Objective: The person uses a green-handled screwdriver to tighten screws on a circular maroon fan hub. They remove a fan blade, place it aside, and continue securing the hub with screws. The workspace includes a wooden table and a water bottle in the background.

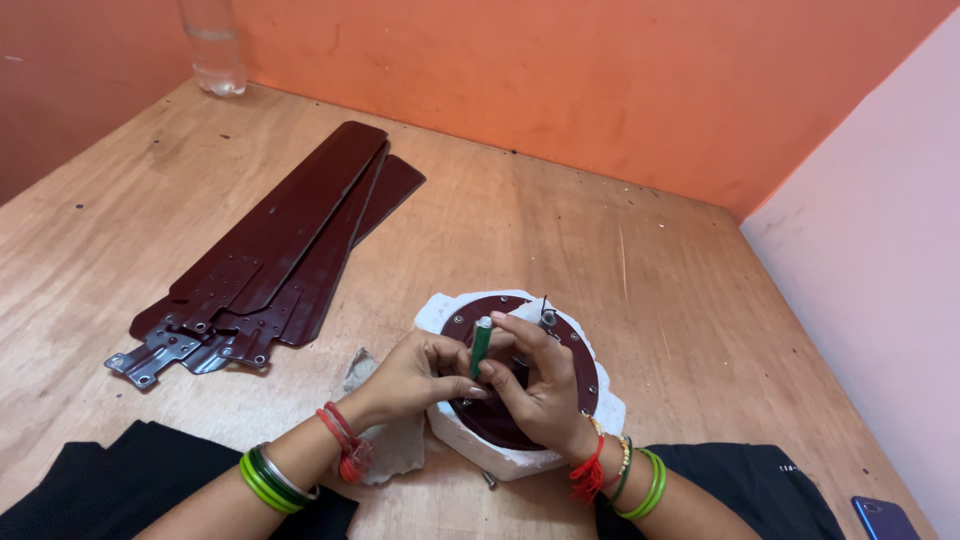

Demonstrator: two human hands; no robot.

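Observation:
A dark maroon round fan motor housing (575, 352) rests in a white foam cradle (437, 312) on the wooden table (560, 230). Both hands meet over its middle. My right hand (540, 390) pinches a green-handled screwdriver (481, 346) held upright above the housing. My left hand (415, 375) curls beside the tool, fingertips touching its lower part and the housing. Green bangles and red threads ring both wrists.
Three dark maroon fan blades (285, 245) with metal brackets lie stacked at the left. A clear plastic bottle (213, 45) stands in the far left corner. A phone (885, 518) lies at the lower right. Orange walls border the table.

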